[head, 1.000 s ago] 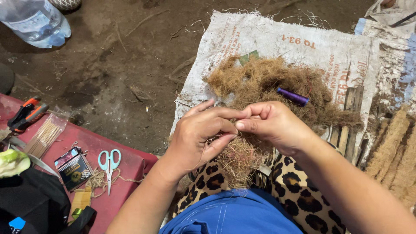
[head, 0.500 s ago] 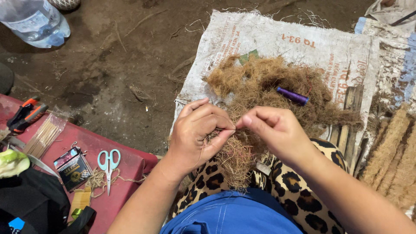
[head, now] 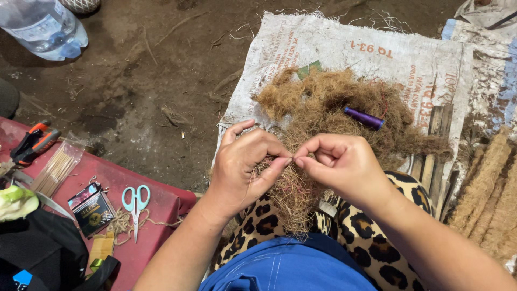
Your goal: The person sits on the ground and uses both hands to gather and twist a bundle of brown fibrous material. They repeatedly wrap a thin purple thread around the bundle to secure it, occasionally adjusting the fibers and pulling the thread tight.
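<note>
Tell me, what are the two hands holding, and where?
Both hands pinch a clump of brown coconut fibre at its top: left hand and right hand, fingertips meeting. The rest hangs over the lap.

Two bare forearms end in a left hand (head: 242, 167) and a right hand (head: 344, 167), with no sleeves, rings or watch. Lower down show leopard-print trousers (head: 371, 242) and a blue garment (head: 285, 267) with white stitching.
</note>
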